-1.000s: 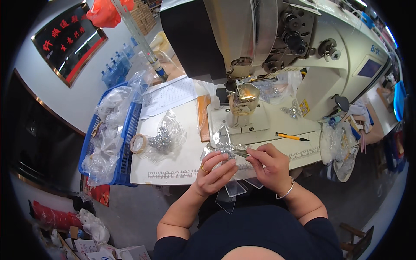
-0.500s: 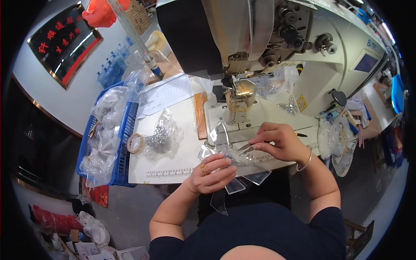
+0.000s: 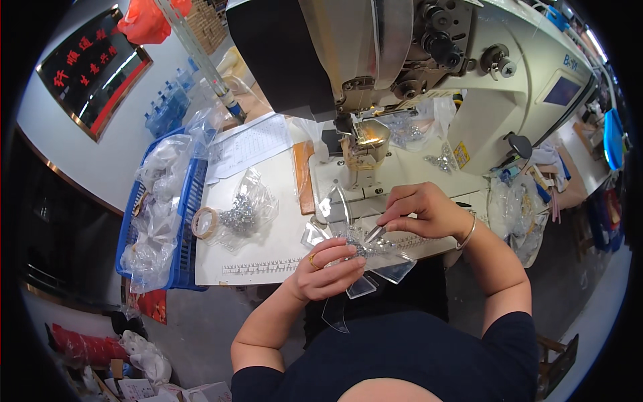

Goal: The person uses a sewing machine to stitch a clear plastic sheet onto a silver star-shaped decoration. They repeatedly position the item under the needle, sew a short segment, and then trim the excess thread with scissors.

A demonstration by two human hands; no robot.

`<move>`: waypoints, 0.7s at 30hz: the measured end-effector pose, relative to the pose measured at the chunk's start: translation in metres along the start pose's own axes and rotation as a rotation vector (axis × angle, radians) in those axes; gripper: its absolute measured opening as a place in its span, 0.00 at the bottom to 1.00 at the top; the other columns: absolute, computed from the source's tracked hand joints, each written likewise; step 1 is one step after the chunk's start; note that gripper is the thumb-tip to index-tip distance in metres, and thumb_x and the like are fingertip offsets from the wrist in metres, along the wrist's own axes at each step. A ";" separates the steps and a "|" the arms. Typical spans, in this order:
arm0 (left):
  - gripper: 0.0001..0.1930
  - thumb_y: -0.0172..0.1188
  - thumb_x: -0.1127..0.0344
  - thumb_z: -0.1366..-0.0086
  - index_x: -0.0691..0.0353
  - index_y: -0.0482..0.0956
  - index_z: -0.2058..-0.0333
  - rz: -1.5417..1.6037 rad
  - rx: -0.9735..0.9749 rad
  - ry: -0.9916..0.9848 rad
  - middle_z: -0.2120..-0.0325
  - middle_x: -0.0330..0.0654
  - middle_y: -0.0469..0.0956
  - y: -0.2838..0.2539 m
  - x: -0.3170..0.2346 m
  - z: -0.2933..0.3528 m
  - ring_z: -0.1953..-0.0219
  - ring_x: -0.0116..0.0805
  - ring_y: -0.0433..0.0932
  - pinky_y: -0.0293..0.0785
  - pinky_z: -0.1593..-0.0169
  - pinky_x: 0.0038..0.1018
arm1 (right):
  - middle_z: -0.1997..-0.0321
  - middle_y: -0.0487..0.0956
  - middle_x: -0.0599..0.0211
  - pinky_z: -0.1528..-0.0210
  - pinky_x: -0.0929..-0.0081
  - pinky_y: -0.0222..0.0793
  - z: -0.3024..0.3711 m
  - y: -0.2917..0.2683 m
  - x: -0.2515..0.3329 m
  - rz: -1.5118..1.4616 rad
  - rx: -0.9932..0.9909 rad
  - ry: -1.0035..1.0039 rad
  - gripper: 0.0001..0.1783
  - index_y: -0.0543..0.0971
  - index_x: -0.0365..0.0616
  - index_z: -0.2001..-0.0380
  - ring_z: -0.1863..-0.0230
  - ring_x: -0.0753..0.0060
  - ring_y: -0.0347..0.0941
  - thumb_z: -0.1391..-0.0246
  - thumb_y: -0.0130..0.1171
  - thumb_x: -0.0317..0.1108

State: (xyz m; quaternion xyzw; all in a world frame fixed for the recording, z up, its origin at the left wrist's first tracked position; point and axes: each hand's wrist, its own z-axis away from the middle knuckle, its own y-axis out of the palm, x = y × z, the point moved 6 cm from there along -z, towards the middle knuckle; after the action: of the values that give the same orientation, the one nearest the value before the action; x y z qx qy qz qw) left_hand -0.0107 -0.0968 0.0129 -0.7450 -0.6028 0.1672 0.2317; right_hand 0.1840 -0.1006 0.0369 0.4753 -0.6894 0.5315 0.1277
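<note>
Tweezers (image 3: 374,234) now steeper, pen (image 3: 462,204) mostly behind right hand (image 3: 426,211)

A clear plastic piece (image 3: 367,252), its petals fanned around a sparkling silvery centre, overhung the six o'clock edge of the worktop (image 3: 287,236); a slim tweezer-like tool (image 3: 375,232) slanted toward it from one o'clock.

Illumination is moderate and cool on the white tabletop (image 3: 284,197), with a lit tube (image 3: 595,43) visible at the upper right and a dimmer floor (image 3: 214,328) below. Specular glare marks the dark wall sign (image 3: 94,74) and clear plastic pieces (image 3: 396,269). Fisheye distortion bends straight edges toward the black rim, where detail softens.
</note>
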 end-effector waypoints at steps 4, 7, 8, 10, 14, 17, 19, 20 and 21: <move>0.09 0.66 0.77 0.55 0.62 0.76 0.74 0.013 -0.006 -0.011 0.62 0.39 0.76 0.001 0.001 0.002 0.57 0.40 0.75 0.76 0.54 0.37 | 0.73 0.76 0.68 0.71 0.75 0.68 0.000 0.001 -0.002 -0.008 -0.005 -0.011 0.06 0.81 0.48 0.71 0.73 0.67 0.74 0.56 0.64 0.32; 0.09 0.65 0.77 0.55 0.62 0.76 0.73 0.021 -0.005 -0.012 0.62 0.40 0.77 0.002 0.001 0.001 0.57 0.40 0.75 0.76 0.54 0.37 | 0.73 0.76 0.68 0.70 0.75 0.68 0.002 0.003 -0.007 -0.033 -0.013 -0.009 0.06 0.81 0.47 0.70 0.72 0.67 0.74 0.56 0.64 0.32; 0.09 0.65 0.77 0.55 0.62 0.76 0.73 0.024 -0.005 -0.011 0.62 0.40 0.77 0.002 0.001 0.001 0.57 0.40 0.75 0.76 0.54 0.37 | 0.73 0.76 0.68 0.70 0.75 0.68 0.004 0.004 -0.010 -0.045 -0.020 -0.004 0.06 0.81 0.47 0.70 0.72 0.67 0.74 0.56 0.64 0.32; 0.09 0.65 0.76 0.54 0.62 0.77 0.73 0.023 -0.015 -0.018 0.62 0.40 0.77 0.002 0.001 0.002 0.57 0.40 0.75 0.76 0.54 0.37 | 0.73 0.76 0.67 0.70 0.74 0.68 0.006 0.004 -0.012 -0.056 -0.036 0.001 0.07 0.81 0.47 0.70 0.72 0.67 0.73 0.56 0.64 0.32; 0.09 0.65 0.76 0.54 0.63 0.77 0.72 0.029 -0.022 -0.038 0.62 0.40 0.77 0.002 0.003 0.004 0.57 0.40 0.74 0.76 0.54 0.37 | 0.72 0.76 0.68 0.69 0.74 0.68 0.007 -0.002 -0.008 -0.023 -0.050 -0.012 0.07 0.81 0.47 0.70 0.71 0.66 0.74 0.56 0.64 0.33; 0.09 0.66 0.76 0.54 0.63 0.77 0.72 0.045 -0.010 -0.025 0.61 0.41 0.77 0.003 0.002 0.003 0.57 0.41 0.74 0.76 0.54 0.38 | 0.72 0.76 0.68 0.69 0.74 0.68 0.002 -0.005 0.000 0.043 -0.007 -0.026 0.07 0.82 0.48 0.71 0.71 0.66 0.74 0.56 0.64 0.34; 0.09 0.66 0.76 0.54 0.63 0.77 0.72 0.053 -0.020 -0.024 0.61 0.41 0.77 0.003 0.002 0.002 0.57 0.41 0.74 0.76 0.53 0.38 | 0.72 0.76 0.68 0.69 0.74 0.68 -0.002 -0.006 0.002 0.062 0.023 -0.041 0.07 0.82 0.48 0.71 0.71 0.66 0.74 0.56 0.64 0.34; 0.09 0.66 0.76 0.54 0.63 0.77 0.72 0.056 -0.025 -0.024 0.61 0.41 0.77 0.002 0.002 0.002 0.57 0.41 0.74 0.75 0.53 0.38 | 0.72 0.76 0.68 0.69 0.74 0.69 -0.003 -0.006 0.003 0.054 0.033 -0.050 0.07 0.82 0.48 0.71 0.71 0.66 0.74 0.56 0.64 0.34; 0.09 0.66 0.76 0.54 0.63 0.77 0.72 0.056 -0.028 -0.025 0.61 0.41 0.77 0.002 0.002 0.002 0.56 0.41 0.74 0.75 0.53 0.38 | 0.72 0.76 0.68 0.69 0.74 0.69 -0.004 -0.005 0.003 0.046 0.045 -0.062 0.07 0.82 0.48 0.71 0.71 0.66 0.74 0.56 0.64 0.34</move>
State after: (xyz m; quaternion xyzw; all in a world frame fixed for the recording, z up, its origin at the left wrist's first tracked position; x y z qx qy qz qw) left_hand -0.0095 -0.0950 0.0100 -0.7625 -0.5870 0.1743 0.2088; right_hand 0.1849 -0.0989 0.0434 0.4785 -0.6916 0.5346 0.0832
